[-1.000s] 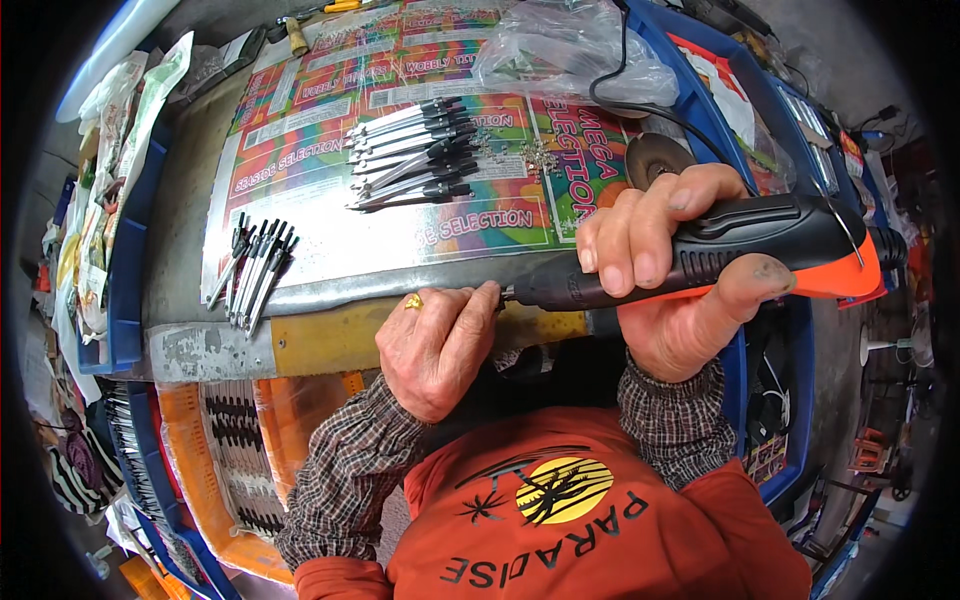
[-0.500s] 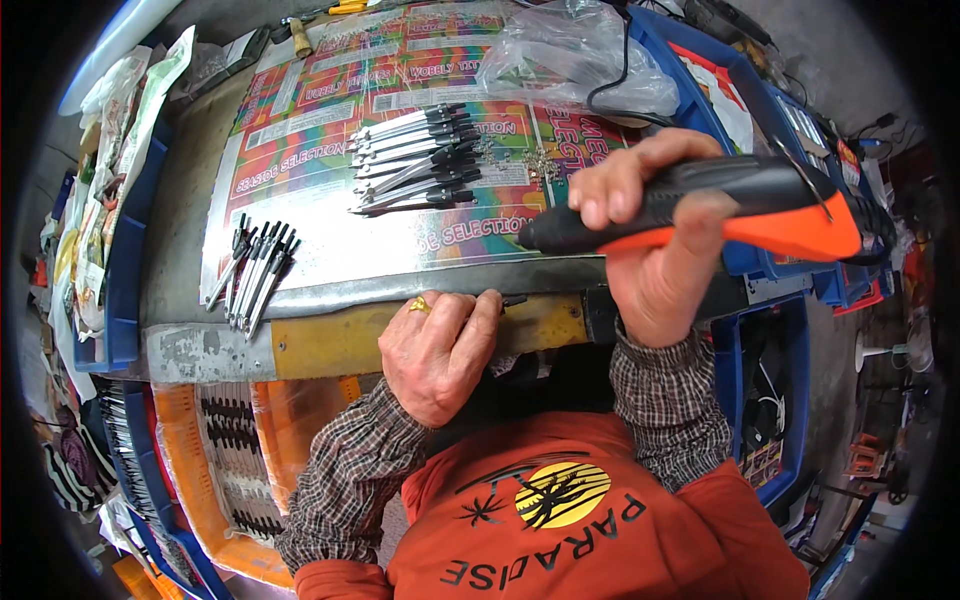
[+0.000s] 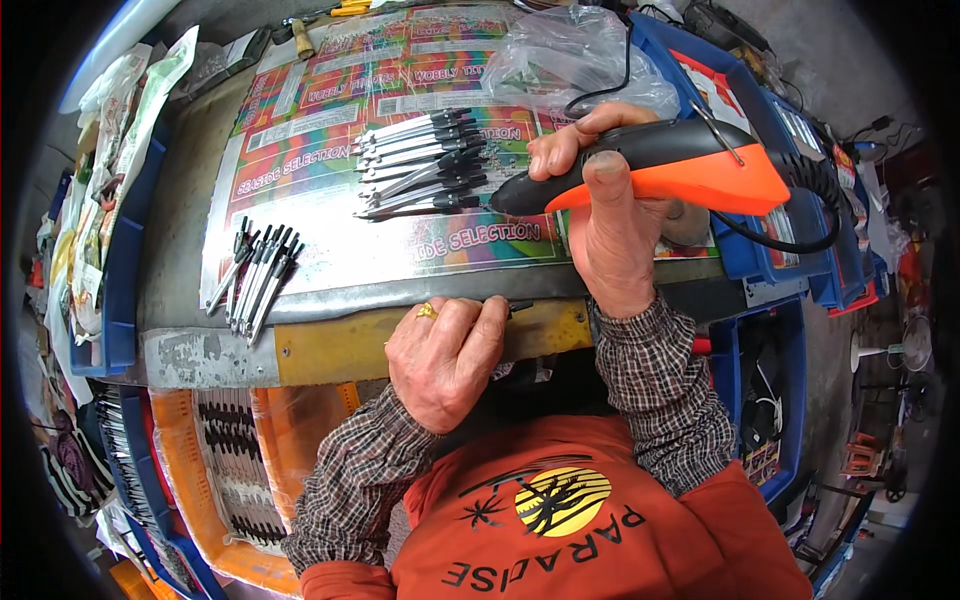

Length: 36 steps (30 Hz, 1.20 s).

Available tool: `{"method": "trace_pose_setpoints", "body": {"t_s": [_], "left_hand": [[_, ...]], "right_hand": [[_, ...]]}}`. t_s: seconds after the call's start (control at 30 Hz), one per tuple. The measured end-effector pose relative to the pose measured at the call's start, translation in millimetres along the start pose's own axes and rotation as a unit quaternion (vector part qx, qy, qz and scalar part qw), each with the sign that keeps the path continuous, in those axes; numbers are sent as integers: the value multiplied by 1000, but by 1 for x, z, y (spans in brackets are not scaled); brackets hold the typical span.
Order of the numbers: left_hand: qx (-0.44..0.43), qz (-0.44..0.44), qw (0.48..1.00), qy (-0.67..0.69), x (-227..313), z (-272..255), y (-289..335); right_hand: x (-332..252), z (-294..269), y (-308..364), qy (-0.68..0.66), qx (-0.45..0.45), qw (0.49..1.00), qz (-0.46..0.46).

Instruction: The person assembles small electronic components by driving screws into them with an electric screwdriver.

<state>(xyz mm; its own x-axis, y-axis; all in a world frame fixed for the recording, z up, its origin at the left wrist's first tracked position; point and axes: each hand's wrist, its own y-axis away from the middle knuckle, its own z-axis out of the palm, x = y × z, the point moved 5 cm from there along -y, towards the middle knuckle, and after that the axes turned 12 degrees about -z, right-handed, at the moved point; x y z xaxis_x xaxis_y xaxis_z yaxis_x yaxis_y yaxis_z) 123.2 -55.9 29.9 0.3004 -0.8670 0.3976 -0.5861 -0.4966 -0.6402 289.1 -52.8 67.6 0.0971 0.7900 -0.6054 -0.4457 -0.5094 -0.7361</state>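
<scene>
Blue bins (image 3: 105, 290) are seen at the left edge of the table (image 3: 330, 345), stuffed with packets. Just right of them, a small bunch of slim black-and-silver tools (image 3: 255, 272) is laid fanned on the metal sheet; a second, larger bunch (image 3: 425, 160) is laid near the middle of the printed mat (image 3: 330, 130). These pieces are judged light, stiff and thin, likely to roll or scatter if nudged; a pinch at the black grip end would suit them.

The left hand (image 3: 445, 355) is curled shut at the table's front edge, with a ring showing; a small dark piece (image 3: 518, 306) sticks out just beside its fingers. Whether it is pinched or merely pressed to the edge cannot be told.

The right hand (image 3: 605, 225) is clamped round a black-and-orange corded tool (image 3: 660, 165), held above the table with its black nose toward the larger bunch. The tool is judged rigid and moderately heavy, with a moulded, non-slip grip; the body is the proper hold, and the coiled cord (image 3: 810, 195) at its rear may tug. A clear plastic bag (image 3: 570, 55) lies behind it.
</scene>
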Motion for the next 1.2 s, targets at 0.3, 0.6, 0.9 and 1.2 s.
{"method": "trace_pose_setpoints", "body": {"t_s": [0.3, 0.6, 0.9, 1.2], "left_hand": [[17, -11, 1000, -7, -2, 1, 1], [42, -7, 999, -8, -1, 1, 3], [43, -11, 999, 3, 0, 1, 3], [63, 11, 998, -1, 0, 1, 3]], "right_hand": [[-28, -10, 10, -121, 12, 993, 0], [-51, -9, 17, -142, 14, 989, 39], [-56, -7, 20, -158, 7, 987, 34], [-56, -5, 21, -159, 4, 986, 45]]}}
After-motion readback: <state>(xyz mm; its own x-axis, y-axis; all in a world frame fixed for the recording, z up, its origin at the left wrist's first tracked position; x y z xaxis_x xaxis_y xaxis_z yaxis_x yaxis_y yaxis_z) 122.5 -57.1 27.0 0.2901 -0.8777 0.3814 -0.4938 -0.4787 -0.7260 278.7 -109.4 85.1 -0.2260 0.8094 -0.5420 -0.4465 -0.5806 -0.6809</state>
